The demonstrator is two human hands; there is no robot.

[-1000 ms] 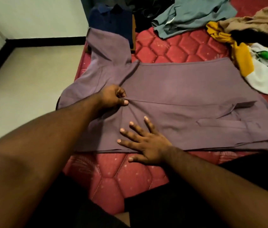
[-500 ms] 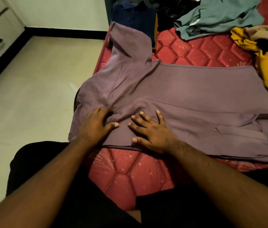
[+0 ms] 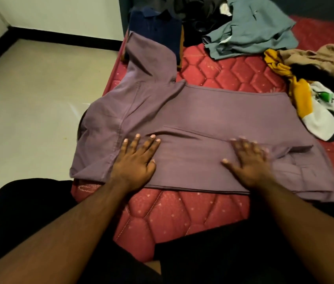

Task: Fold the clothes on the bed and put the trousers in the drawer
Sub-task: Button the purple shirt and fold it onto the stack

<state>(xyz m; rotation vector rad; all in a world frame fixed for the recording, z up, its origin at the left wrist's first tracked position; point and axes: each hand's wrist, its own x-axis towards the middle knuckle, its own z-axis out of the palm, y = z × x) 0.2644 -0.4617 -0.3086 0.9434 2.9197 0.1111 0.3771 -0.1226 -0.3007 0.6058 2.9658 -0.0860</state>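
fold: mauve cotton shirt partly folded on red quilted mattress | left hand, right hand flat, pressing | left: unfolded pile, trousers

Matt mauve cloth shirt on quilted, faintly glossy red mattress

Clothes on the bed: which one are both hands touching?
The purple shirt, spread flat by the near edge. The others lie crumpled or stacked farther back, untouched.
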